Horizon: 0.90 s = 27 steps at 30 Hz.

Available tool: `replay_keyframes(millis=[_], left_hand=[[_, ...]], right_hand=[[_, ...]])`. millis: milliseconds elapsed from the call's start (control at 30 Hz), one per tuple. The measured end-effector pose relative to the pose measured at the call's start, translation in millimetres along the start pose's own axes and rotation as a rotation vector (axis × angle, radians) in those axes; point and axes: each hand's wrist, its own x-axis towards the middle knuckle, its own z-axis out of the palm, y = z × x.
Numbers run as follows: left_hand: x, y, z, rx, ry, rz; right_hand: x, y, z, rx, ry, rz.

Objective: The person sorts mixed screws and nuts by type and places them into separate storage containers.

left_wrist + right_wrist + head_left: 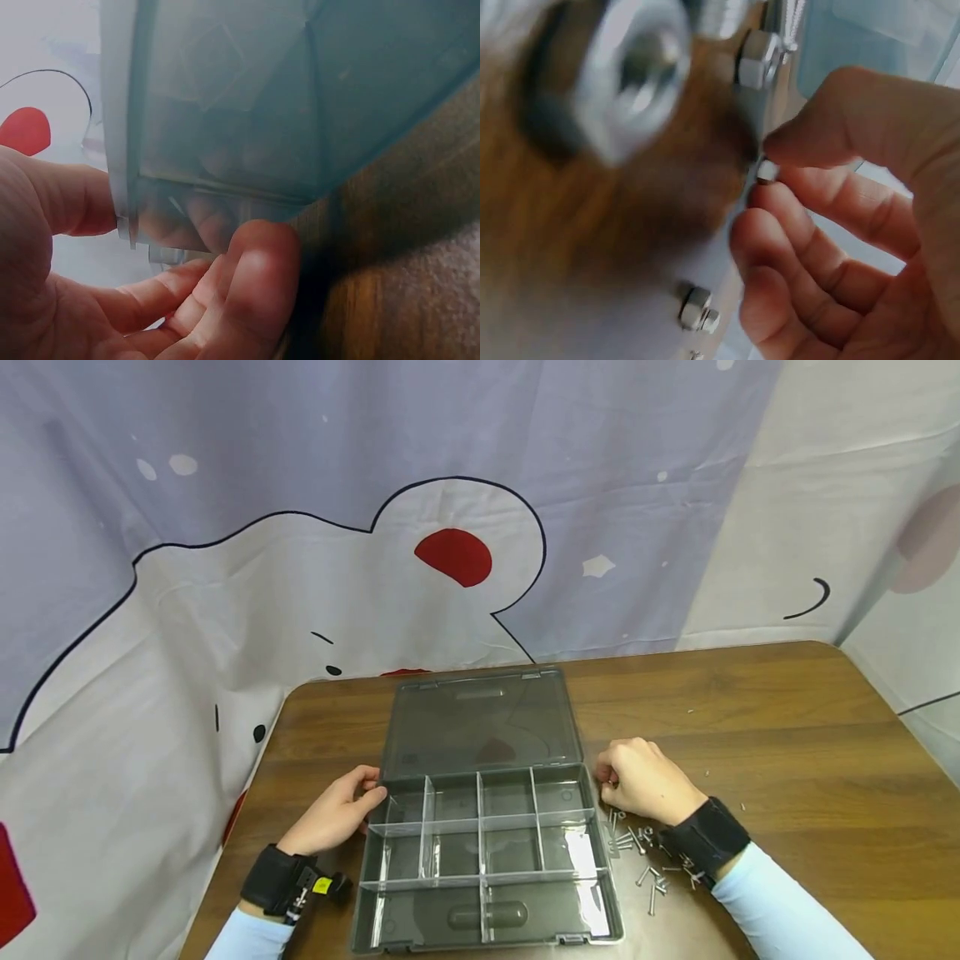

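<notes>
A clear grey plastic compartment box (480,821) lies on the table, its lid (483,718) folded back away from me. My left hand (337,810) holds the box's left side near the hinge; in the left wrist view the thumb is at the rim and curled fingers (262,277) press the outer wall. Just right of the box, my right hand (645,777) pinches a small metal nut (767,171) between thumb and fingers. Loose bolts (652,900) and nuts lie beneath and in front of that wrist. One larger nut (600,101) looms close in the right wrist view.
The wooden table (810,760) extends to the right, with a few tiny bits on it. A printed curtain (637,510) hangs along the table's back edge. The box's compartments are split by thin dividers (480,822).
</notes>
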Motion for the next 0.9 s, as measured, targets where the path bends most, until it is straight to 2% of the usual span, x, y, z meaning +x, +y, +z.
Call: replay_keyframes(millis=[100,200,333,600,900], left_hand=[[3.5,-0.2,1.2,-0.014,-0.011,0.002],[6.7,-0.5,2.0,-0.032,-0.022,-0.001],[9.3,-2.3,1.7,-0.06,-0.033,-0.007],[12.4,-6.9,3.5,-0.117,-0.028,0.002],[14.0,-6.8,6.5,-0.136,-0.032,0.004]], right_hand=[[1,3,-7,0.008,0.033,0.014],[2,5,-18,0.038,0.107,-0.006],[4,0,-33,0.147,0.187,-0.053],[5,-19,-41,0.368,0.189,-0.156],[6,-31,-40,0.408,0.257,-0.276]])
